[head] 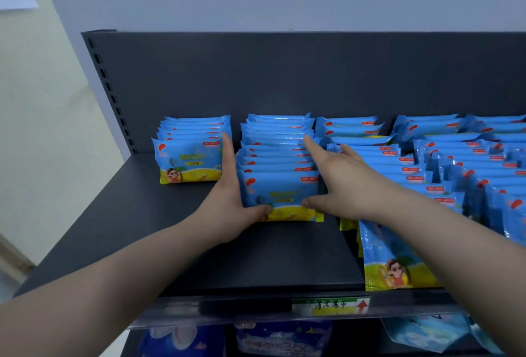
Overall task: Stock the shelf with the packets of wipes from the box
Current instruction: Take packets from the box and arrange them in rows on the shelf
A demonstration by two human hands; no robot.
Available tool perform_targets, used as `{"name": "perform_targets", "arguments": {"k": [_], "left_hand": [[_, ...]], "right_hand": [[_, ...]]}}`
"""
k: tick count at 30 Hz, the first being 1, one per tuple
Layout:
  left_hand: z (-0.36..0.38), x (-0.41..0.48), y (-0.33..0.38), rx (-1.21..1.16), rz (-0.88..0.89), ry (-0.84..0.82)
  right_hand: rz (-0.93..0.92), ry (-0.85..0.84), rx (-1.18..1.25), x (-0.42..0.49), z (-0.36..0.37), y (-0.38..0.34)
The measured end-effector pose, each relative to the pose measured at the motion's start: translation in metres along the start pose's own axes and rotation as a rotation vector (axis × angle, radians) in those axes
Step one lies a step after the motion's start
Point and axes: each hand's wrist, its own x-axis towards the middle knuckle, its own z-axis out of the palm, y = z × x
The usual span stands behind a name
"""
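Both straight-fingered, the left hand (230,200) presses the left flank and the right hand (344,185) the right flank of a front-to-back row of glossy blue-and-yellow wipe packets (277,157).

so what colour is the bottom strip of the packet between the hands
Yellow, under a blue upper part, on the front packet; head view.

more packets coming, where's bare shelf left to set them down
Bare shelf lies in front of the middle row, down to the front rail, and in front of and left of the left row. The gap between those rows holds the left hand. The right rows are crowded.
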Motion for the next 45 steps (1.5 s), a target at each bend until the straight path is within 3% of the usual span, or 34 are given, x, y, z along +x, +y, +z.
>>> {"name": "perform_targets", "arguments": {"k": [6, 15, 17, 21, 23, 27, 45], "left_hand": [[0.0, 0.01, 0.001, -0.331, -0.158, -0.043], [-0.001, 0.017, 0.005, -0.311, -0.184, -0.108], [-0.004, 0.016, 0.007, -0.256, -0.164, -0.085], [-0.008, 0.016, 0.014, -0.084, -0.086, -0.004], [-0.008, 0.018, 0.016, -0.037, -0.058, 0.004], [-0.009, 0.019, 0.013, -0.046, -0.051, -0.012], [-0.006, 0.02, 0.006, -0.167, -0.066, -0.056]], "right_hand": [[0.117, -0.143, 0.102, 0.007, -0.008, 0.003], [0.133, -0.252, 0.194, 0.012, -0.018, 0.004], [0.141, -0.209, 0.364, 0.014, -0.024, 0.007], [0.273, 0.107, 0.82, 0.049, -0.02, 0.02], [0.394, 0.14, 1.045, 0.076, -0.013, 0.024], [0.506, 0.135, 1.272, 0.108, -0.004, 0.028], [0.507, 0.133, 1.253, 0.095, -0.014, 0.01]]}}
